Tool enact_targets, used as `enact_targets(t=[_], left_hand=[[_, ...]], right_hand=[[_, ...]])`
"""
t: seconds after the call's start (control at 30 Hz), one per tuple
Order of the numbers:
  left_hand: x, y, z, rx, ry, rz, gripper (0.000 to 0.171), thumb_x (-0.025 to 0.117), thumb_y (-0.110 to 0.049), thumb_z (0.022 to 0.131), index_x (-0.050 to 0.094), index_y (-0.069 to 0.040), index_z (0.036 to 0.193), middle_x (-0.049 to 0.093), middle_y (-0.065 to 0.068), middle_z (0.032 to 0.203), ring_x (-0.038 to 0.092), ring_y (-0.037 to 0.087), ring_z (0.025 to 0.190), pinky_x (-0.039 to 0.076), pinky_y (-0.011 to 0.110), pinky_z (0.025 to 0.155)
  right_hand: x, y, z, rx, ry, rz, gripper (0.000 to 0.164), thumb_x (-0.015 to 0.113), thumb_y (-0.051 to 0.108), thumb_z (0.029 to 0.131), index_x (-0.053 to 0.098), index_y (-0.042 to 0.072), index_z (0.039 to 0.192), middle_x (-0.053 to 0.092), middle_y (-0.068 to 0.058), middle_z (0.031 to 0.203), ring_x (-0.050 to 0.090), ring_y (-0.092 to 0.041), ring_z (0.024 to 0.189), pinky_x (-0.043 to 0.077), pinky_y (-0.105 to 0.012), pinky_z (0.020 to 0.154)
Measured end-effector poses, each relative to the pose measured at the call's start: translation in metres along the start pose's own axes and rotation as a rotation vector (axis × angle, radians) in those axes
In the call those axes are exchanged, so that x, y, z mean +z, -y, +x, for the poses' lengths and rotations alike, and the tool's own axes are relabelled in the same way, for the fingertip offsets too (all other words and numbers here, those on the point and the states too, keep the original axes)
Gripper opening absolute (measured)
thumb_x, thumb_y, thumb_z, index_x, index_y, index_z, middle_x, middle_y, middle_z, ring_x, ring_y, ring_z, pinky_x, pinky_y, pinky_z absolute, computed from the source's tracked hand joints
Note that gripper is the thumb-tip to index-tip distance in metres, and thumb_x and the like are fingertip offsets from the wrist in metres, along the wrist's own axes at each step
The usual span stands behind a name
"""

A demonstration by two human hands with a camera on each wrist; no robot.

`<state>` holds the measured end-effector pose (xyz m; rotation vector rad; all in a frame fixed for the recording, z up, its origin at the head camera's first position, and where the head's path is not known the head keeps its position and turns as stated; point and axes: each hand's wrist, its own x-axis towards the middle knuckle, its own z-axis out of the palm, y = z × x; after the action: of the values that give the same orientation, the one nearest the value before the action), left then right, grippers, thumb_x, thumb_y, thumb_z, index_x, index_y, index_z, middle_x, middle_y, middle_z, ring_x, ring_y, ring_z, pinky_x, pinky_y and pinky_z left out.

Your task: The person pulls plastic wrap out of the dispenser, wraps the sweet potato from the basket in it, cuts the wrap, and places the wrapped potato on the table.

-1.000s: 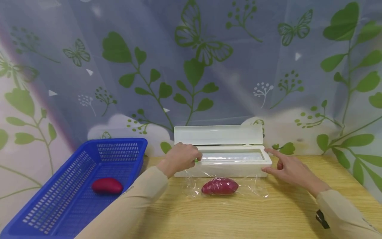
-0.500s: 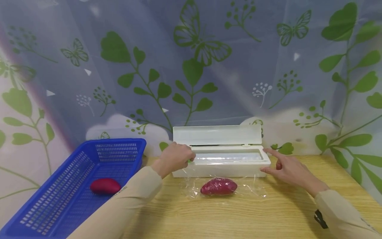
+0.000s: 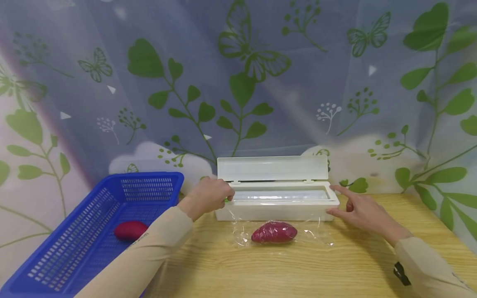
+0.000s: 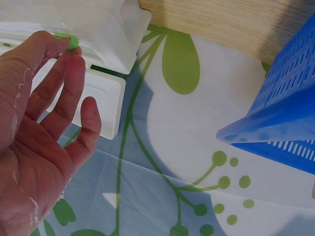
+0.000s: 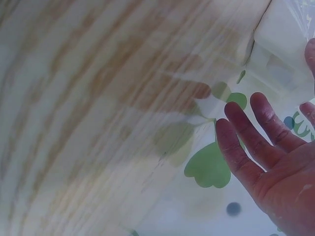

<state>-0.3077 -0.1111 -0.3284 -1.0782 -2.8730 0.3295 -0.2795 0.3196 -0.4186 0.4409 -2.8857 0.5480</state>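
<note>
A white cling film dispenser (image 3: pixel 275 212) stands against the patterned backdrop with its lid (image 3: pixel 272 168) raised and a film roll (image 3: pixel 279 195) inside. My left hand (image 3: pixel 206 196) pinches the small green cutter slider (image 4: pixel 72 41) between thumb and index finger at the dispenser's left end. My right hand (image 3: pixel 363 211) holds the right end, thumb at the front and index finger at the top corner; its other fingers extend loosely in the right wrist view. Clear film (image 3: pixel 316 236) lies in front of the dispenser, over a purple sweet potato (image 3: pixel 274 232).
A blue plastic basket (image 3: pixel 85 231) stands on the left, partly behind the left sleeve. Another purple-red sweet potato (image 3: pixel 130 230) lies in it. The wooden table (image 3: pixel 279 273) runs up to the leaf-and-butterfly backdrop (image 3: pixel 290 103).
My left hand has slid leftward along the dispenser with the green cutter slider, showing more of the roll. My right hand keeps its place; the sweet potato and lid stay put.
</note>
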Motion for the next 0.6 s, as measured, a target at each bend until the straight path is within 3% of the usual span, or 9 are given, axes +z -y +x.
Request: enact_targets(t=[0.6], left_hand=[[0.0011, 0.0087, -0.0103, 0.011, -0.058, 0.021, 0.017, 0.074, 0.0, 0.081, 0.075, -0.014, 0.091, 0.077, -0.001, 0.091, 0.071, 0.019, 0.084, 0.06, 0.04, 0.075]], right_hand=[[0.0003, 0.0011, 0.0, 0.0, -0.004, 0.0, 0.078, 0.068, 0.053, 0.094, 0.039, 0.016, 0.156, 0.058, 0.006, 0.067, 0.047, -0.009, 0.057, 0.039, -0.026, 0.053]])
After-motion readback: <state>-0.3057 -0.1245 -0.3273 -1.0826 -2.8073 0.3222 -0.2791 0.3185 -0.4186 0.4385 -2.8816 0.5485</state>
